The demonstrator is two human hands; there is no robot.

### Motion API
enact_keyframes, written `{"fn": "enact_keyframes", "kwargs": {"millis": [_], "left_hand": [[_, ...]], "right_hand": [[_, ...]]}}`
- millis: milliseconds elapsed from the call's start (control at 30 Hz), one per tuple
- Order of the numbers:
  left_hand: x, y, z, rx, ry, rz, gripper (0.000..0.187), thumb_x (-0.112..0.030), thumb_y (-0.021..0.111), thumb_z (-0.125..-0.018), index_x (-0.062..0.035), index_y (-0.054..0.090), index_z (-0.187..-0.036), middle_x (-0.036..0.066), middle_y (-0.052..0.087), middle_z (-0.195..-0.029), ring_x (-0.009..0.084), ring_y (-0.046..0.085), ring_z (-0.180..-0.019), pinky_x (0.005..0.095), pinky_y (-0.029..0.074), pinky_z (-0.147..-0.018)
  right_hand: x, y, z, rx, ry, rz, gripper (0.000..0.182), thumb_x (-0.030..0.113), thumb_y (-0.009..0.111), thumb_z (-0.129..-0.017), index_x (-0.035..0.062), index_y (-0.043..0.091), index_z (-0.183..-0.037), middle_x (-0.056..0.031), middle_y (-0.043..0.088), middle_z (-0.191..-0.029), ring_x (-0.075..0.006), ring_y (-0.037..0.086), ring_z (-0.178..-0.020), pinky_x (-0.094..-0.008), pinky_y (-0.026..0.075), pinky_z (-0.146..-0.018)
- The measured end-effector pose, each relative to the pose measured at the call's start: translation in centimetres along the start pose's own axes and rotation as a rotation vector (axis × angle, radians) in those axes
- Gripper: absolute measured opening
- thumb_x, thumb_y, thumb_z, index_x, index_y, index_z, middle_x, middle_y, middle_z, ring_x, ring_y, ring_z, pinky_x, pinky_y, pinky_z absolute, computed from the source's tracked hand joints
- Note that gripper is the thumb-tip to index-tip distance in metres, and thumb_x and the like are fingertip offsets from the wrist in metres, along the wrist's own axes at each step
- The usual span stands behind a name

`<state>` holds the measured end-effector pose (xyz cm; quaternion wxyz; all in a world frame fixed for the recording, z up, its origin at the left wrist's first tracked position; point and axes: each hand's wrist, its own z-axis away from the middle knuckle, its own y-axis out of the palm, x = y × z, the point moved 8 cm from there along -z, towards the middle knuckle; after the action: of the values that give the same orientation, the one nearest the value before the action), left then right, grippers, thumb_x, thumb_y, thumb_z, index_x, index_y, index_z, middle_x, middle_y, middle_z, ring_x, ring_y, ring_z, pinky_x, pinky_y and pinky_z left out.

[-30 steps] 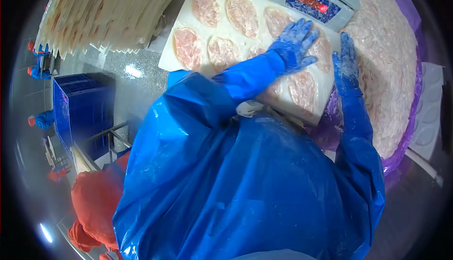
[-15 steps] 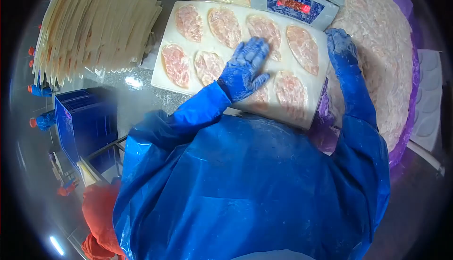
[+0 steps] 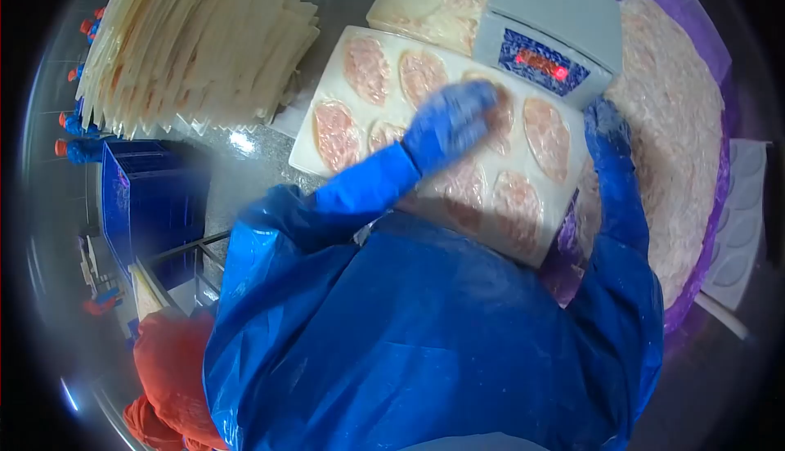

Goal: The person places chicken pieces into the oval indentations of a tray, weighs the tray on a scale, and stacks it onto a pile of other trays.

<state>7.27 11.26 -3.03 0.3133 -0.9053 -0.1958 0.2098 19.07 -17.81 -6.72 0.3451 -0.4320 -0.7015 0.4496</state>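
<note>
A white mould board (image 3: 307,142) lies in front of me, its leaf-shaped hollows filled with pale pink raw meat. My left hand (image 3: 451,126), in a blue glove and smeared by motion, lies flat over the middle of the board. Its fingertips are at a meat portion (image 3: 500,128) in the upper row, and the forearm partly hides the lower row. At the board's upper right corner is my right hand (image 3: 608,130), also gloved, with fingers extended along the edge between the board and the meat heap (image 3: 675,116).
A scale with a lit red display (image 3: 541,65) stands behind the board, beside another filled board (image 3: 437,1). Purple sheeting (image 3: 719,157) edges the meat heap. Many stacked boards (image 3: 196,42) stand left, above a blue bin (image 3: 151,193). A person in red (image 3: 176,369) is lower left.
My left hand has slid across the board toward the upper-row portion at the right, uncovering more of a lower-row portion. The whole view has shifted, with the scene now lower and further right.
</note>
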Motion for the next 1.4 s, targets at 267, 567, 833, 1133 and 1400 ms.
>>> {"fn": "enact_keyframes", "kwargs": {"millis": [267, 567, 833, 1133, 1400], "left_hand": [[25.1, 4.3, -3.8, 0.130, -0.616, -0.105, 0.026, -0.015, 0.069, -0.082, -0.0110, 0.068, -0.108, 0.016, 0.064, -0.105, 0.0344, 0.063, -0.093, 0.0412, 0.051, -0.085], [27.6, 4.6, -2.9, 0.412, -0.657, -0.270, 0.012, -0.017, 0.065, -0.082, -0.0078, 0.063, -0.090, 0.020, 0.066, -0.088, 0.0403, 0.063, -0.086, 0.0474, 0.051, -0.077], [25.7, 0.9, -2.8, 0.480, -0.708, -0.209, 0.018, -0.017, 0.070, -0.075, -0.0066, 0.064, -0.089, 0.016, 0.067, -0.082, 0.0339, 0.066, -0.079, 0.0412, 0.052, -0.074], [18.2, -0.6, -2.9, 0.210, -0.710, 0.616, 0.018, 0.000, 0.066, -0.089, -0.0021, 0.060, -0.106, 0.005, 0.065, -0.095, 0.0131, 0.063, -0.087, 0.0273, 0.055, -0.081], [16.6, -2.3, 0.1, -0.024, -0.777, 0.910, 0.016, -0.002, 0.067, -0.091, -0.0027, 0.060, -0.105, 0.004, 0.064, -0.098, 0.0124, 0.062, -0.095, 0.0277, 0.052, -0.087]], "right_hand": [[0.3, -0.5, 0.6, -0.082, 0.027, -0.029, 0.023, 0.026, 0.054, -0.093, 0.0043, 0.063, -0.096, -0.0199, 0.064, -0.096, -0.0404, 0.062, -0.086, -0.0508, 0.048, -0.077], [2.1, -1.7, 1.8, -0.154, 0.134, -0.185, 0.042, 0.039, 0.048, -0.092, 0.0017, 0.065, -0.103, -0.0226, 0.065, -0.099, -0.0405, 0.059, -0.096, -0.0524, 0.046, -0.086], [5.5, -3.5, 1.7, -0.181, 0.124, -0.359, 0.023, 0.021, 0.063, -0.089, 0.0043, 0.066, -0.106, -0.0165, 0.065, -0.104, -0.0362, 0.060, -0.101, -0.0455, 0.048, -0.090], [21.6, 3.7, -9.7, -0.010, 0.030, -0.869, 0.038, 0.027, 0.057, -0.094, 0.0078, 0.060, -0.126, -0.0215, 0.066, -0.106, -0.0360, 0.064, -0.099, -0.0438, 0.050, -0.089], [22.7, 9.6, -12.1, 0.189, -0.036, -0.669, 0.022, 0.029, 0.053, -0.095, 0.0124, 0.067, -0.099, -0.0202, 0.068, -0.086, -0.0385, 0.066, -0.079, -0.0484, 0.052, -0.070]]}}
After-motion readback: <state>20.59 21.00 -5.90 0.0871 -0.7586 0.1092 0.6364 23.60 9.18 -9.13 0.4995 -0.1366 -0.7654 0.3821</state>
